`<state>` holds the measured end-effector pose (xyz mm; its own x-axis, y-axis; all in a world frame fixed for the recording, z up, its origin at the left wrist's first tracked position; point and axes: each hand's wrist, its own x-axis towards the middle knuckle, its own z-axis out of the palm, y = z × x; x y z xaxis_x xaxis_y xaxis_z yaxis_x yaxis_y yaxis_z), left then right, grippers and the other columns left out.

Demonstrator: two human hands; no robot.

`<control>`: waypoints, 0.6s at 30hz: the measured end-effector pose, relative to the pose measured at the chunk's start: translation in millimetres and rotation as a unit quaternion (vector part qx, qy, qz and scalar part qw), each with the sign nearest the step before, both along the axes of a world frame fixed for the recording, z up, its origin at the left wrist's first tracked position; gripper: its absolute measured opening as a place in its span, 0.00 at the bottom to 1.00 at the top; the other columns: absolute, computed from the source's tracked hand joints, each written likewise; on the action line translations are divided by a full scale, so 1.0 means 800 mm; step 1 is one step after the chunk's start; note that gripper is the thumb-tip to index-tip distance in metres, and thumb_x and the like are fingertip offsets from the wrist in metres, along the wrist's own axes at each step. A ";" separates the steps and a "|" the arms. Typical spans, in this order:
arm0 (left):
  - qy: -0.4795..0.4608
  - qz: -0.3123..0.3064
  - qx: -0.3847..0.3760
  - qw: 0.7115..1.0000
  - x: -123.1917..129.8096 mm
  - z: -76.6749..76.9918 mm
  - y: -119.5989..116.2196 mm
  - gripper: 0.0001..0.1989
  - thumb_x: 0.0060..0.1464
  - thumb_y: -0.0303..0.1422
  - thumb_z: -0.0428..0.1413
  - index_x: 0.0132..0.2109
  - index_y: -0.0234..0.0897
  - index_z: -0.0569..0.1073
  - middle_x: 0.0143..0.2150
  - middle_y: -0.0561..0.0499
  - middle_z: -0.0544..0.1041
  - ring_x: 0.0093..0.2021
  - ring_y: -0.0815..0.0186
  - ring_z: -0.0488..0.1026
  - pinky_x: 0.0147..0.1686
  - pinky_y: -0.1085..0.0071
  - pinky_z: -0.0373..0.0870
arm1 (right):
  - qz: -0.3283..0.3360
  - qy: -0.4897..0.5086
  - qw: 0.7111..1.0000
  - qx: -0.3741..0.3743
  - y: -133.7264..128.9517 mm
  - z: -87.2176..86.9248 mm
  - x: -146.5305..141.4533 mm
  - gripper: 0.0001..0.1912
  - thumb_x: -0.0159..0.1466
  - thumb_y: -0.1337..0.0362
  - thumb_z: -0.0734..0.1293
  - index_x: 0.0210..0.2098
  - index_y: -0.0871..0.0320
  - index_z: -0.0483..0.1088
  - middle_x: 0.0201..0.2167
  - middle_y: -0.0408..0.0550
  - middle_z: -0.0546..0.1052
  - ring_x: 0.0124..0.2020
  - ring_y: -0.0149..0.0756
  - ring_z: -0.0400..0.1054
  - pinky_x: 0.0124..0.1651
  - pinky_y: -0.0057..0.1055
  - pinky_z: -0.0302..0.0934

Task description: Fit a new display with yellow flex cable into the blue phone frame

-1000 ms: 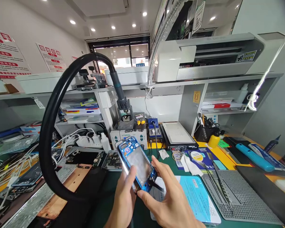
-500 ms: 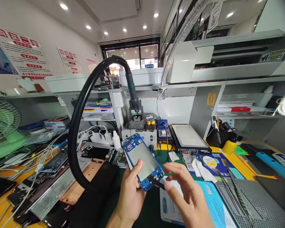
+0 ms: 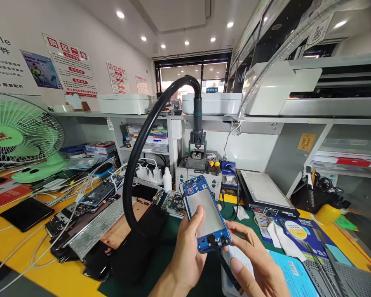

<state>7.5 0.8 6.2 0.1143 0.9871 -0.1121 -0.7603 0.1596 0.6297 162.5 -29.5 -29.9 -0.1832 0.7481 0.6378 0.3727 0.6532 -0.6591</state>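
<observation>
A blue phone frame (image 3: 206, 212) with a grey metal middle plate and small parts at both ends is tilted up over the bench. My left hand (image 3: 190, 245) is closed around its left side, thumb on the plate. From the frame's lower end hangs a thin black strip (image 3: 225, 266), which looks like a flex cable. My right hand (image 3: 255, 258) is half closed by the lower right corner; its fingertips are at the frame's edge and its thumb lies against the strip. The fingers' full contact with the strip is hidden.
A black gooseneck arm (image 3: 131, 177) arches up at the left. Opened devices (image 3: 95, 222) and white cables crowd the left side. A heating plate (image 3: 267, 192), tweezers (image 3: 320, 264) and a blue packet (image 3: 292, 270) are on the right. A green fan (image 3: 21, 136) stands far left.
The view has turned left, so the scene sits further right. My right fingers have moved to the frame's edge. The black strip now hangs longer below the frame.
</observation>
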 end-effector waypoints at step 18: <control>-0.002 -0.061 0.000 0.998 -0.005 -0.003 -0.005 0.25 0.62 0.48 0.56 0.45 0.27 0.81 0.30 0.40 0.82 0.32 0.64 0.78 0.33 0.74 0.73 | -0.101 -0.161 0.953 0.236 0.001 0.009 -0.019 0.27 0.58 0.78 0.62 0.54 0.51 0.70 0.53 0.56 0.66 0.50 0.47 0.71 0.43 0.42 0.77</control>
<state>3.6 -2.9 3.4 0.2333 0.9659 -0.1125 -0.7374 0.2512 0.6270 147.6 -28.8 -22.3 -0.3085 0.4320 0.8475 0.6550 0.7425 -0.1400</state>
